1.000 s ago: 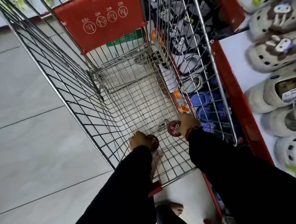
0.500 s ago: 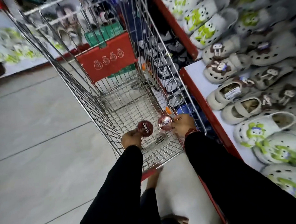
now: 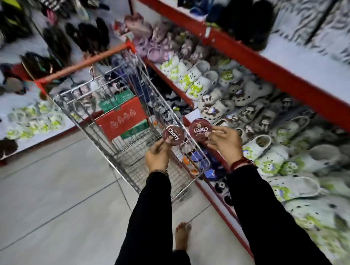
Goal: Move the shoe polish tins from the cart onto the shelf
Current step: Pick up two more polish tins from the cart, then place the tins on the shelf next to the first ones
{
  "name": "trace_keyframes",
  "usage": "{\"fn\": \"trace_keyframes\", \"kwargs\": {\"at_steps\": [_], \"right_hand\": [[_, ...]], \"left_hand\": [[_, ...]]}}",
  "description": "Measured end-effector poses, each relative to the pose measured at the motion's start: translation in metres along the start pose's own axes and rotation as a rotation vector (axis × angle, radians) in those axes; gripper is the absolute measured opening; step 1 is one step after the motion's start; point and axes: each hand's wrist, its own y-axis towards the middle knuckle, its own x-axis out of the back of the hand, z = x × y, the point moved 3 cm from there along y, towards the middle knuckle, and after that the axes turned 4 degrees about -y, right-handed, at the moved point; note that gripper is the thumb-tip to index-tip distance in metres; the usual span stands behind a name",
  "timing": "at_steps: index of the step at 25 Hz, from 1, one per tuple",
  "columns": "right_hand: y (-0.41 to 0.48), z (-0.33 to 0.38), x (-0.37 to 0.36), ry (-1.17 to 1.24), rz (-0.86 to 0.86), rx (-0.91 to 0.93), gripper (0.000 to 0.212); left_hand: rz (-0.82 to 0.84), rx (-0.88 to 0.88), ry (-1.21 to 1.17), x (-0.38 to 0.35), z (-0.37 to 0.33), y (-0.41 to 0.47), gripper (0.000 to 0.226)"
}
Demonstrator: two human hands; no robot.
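I hold two round dark-red shoe polish tins with "Cherry" on their lids, one in each hand. My left hand grips the left tin by its lower edge above the wire cart. My right hand grips the right tin just past the cart's right rim, beside the red-edged shelf. Both lids face me. The cart's basket looks bare under my hands.
The shelf on the right carries rows of white and grey clogs on two levels. More footwear hangs and lies on a display at the left. Grey floor tiles stretch left of the cart. My bare foot stands below the cart.
Both hands have lifted the tins from the bottom of the cart to above its rim, and the right one has shifted toward the shelf. My view has tilted up.
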Motion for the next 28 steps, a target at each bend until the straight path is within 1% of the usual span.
{"fn": "trace_keyframes", "kwargs": {"at_steps": [2,5,10,14,17,19,21,24,26,28], "right_hand": [[-0.021,0.031,0.03,0.036,-0.052,0.065,0.026],[-0.053,0.07,0.082,0.052,-0.137,0.182,0.034],[-0.103,0.11,0.166,0.082,-0.304,0.324,0.035],[-0.147,0.121,0.239,0.143,-0.459,0.394,0.025],[-0.176,0.12,0.284,0.175,-0.575,0.394,0.028],[-0.196,0.116,0.316,0.187,-0.669,0.395,0.03],[-0.213,0.112,0.343,0.164,-0.768,0.387,0.03],[-0.235,0.104,0.376,0.05,-0.937,0.353,0.022],[-0.244,0.098,0.392,-0.023,-1.006,0.316,0.019],[-0.249,0.093,0.408,-0.083,-1.065,0.252,0.021]], "left_hand": [[0.092,-0.041,-0.036,-0.028,-0.02,-0.027,0.027],[0.272,-0.092,-0.072,-0.072,-0.043,-0.07,0.038],[0.523,-0.139,-0.095,-0.144,-0.057,-0.138,0.035],[0.744,-0.13,-0.052,-0.206,-0.045,-0.198,0.038],[0.863,-0.075,-0.021,-0.239,-0.03,-0.236,0.04],[0.938,-0.034,0.015,-0.261,-0.018,-0.26,0.035],[1.01,-0.051,0.072,-0.28,-0.01,-0.279,0.029],[1.068,-0.152,0.223,-0.305,0.001,-0.302,0.032],[1.056,-0.327,0.395,-0.318,0.006,-0.313,0.031],[1.061,-0.509,0.582,-0.331,0.01,-0.325,0.029]]}}
